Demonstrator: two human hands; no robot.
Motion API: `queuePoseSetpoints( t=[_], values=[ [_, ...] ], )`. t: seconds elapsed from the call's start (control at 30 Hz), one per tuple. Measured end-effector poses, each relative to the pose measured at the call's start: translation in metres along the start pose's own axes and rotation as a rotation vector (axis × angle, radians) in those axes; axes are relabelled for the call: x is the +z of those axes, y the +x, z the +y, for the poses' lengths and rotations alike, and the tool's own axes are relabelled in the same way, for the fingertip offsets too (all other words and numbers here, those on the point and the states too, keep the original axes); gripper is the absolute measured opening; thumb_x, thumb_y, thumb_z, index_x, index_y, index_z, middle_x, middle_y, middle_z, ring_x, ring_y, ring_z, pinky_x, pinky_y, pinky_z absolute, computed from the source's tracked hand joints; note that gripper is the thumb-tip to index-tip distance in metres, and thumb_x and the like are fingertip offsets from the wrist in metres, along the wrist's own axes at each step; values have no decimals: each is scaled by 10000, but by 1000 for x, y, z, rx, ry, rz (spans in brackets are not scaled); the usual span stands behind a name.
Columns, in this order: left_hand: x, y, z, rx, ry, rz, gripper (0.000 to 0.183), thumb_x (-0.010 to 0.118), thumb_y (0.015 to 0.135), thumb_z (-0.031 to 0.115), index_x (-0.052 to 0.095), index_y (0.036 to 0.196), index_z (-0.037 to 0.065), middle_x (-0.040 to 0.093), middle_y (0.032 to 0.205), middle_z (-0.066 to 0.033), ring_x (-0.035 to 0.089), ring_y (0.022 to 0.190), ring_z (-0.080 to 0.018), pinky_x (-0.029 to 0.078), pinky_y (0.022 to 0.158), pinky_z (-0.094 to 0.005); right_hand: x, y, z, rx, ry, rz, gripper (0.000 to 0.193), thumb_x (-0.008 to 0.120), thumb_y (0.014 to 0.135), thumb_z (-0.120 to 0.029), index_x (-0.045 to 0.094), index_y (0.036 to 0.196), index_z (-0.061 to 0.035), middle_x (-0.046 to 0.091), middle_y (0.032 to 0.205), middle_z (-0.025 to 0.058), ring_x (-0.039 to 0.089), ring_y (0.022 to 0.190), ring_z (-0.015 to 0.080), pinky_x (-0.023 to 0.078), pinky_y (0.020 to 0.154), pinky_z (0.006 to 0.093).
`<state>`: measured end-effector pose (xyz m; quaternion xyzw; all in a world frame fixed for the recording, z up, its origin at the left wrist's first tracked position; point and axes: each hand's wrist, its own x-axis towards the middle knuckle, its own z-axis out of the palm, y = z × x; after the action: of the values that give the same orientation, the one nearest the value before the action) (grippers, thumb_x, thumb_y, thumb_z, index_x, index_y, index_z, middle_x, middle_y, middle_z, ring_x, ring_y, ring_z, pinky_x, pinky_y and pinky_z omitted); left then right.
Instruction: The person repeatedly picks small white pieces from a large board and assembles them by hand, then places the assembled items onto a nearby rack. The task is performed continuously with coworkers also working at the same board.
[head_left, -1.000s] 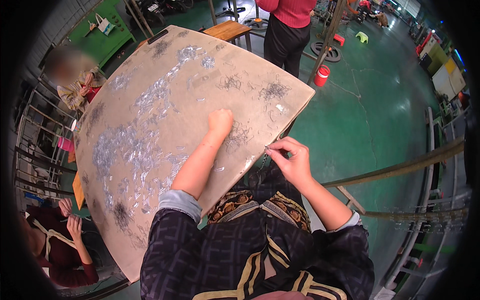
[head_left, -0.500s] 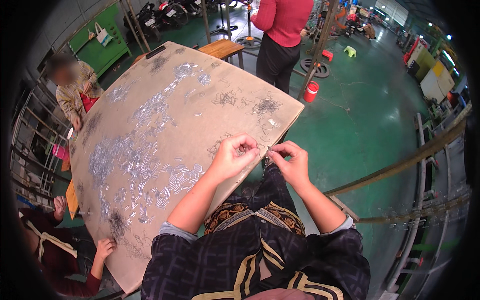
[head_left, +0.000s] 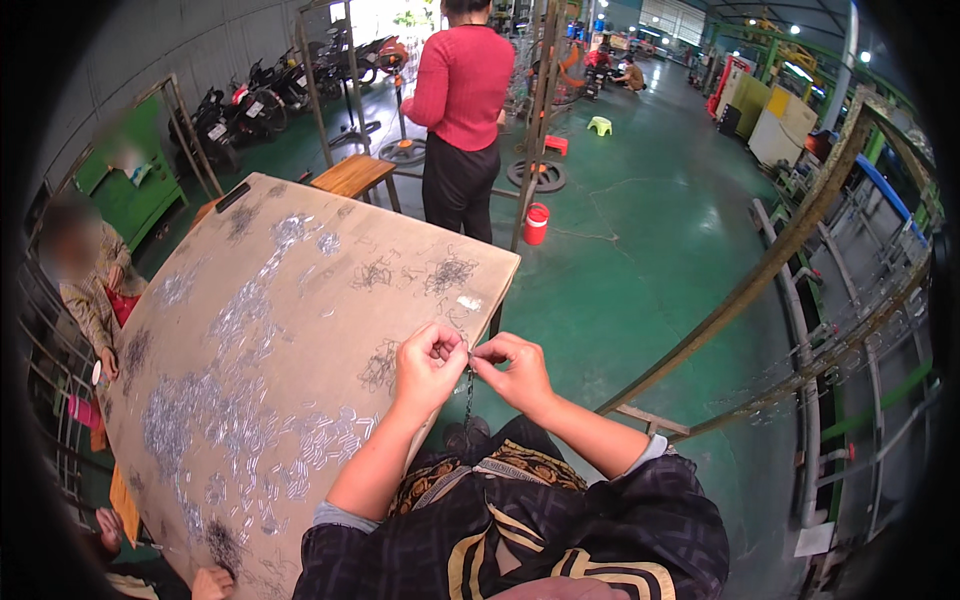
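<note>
Head view shows two bare hands meeting just past the near edge of a big tan table [head_left: 300,330]. Left hand [head_left: 428,366] has its fingers curled in and pinched together on the top of a thin dark chain [head_left: 468,392]. Right hand [head_left: 515,370] is right beside it, fingertips touching the same spot, also pinched shut on the chain. The two hands touch each other at the fingertips. The chain hangs straight down from the fingers, in front of the person's lap, off the table and just beside its near edge. On the table lie lots of small shiny metal bits [head_left: 240,420], spread in wide patches on the left and middle part. A few little dark tangles of wire [head_left: 450,272] sit near the far right corner, well apart from the hands. A flat black thing [head_left: 232,196] lies at the far left corner of the table. Behind the table stands a person in a red top [head_left: 463,75], back turned. A small red bucket [head_left: 537,223] stands on the green floor [head_left: 650,250] near that person. Another person sits at the left side of the table, and one more hand [head_left: 212,582] shows at the bottom left.
</note>
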<state>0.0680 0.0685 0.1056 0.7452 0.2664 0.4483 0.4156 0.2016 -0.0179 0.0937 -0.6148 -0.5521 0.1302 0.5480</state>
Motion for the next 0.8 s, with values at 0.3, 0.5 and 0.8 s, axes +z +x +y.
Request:
queuePoseSetpoints(
  t=[0.3, 0.5, 0.8],
  values=[
    [27, 4, 7, 319, -7, -27, 90, 637, 776, -44, 567, 814, -2, 578, 788, -104, 559, 696, -202, 459, 644, -296, -15, -8, 11, -52, 51, 109, 93, 729, 782, -49, 705, 859, -4, 659, 771, 94, 654, 674, 185, 507, 611, 288],
    [40, 8, 13, 444, 98, 8, 104, 639, 780, -49, 564, 825, 6, 574, 791, -109, 565, 706, -225, 467, 654, -315, -19, -3, 19, -109, 81, 207, 84, 719, 768, -25, 697, 846, -1, 660, 780, 95, 647, 695, 209, 503, 627, 307],
    [46, 13, 15, 410, -15, -31, 89, 591, 823, -51, 533, 858, 6, 571, 834, -116, 566, 752, -229, 464, 700, -317, -30, -1, 15, -136, 143, 227, 87, 730, 780, -29, 690, 848, 8, 658, 791, 93, 629, 714, 203, 495, 644, 306]
  ],
)
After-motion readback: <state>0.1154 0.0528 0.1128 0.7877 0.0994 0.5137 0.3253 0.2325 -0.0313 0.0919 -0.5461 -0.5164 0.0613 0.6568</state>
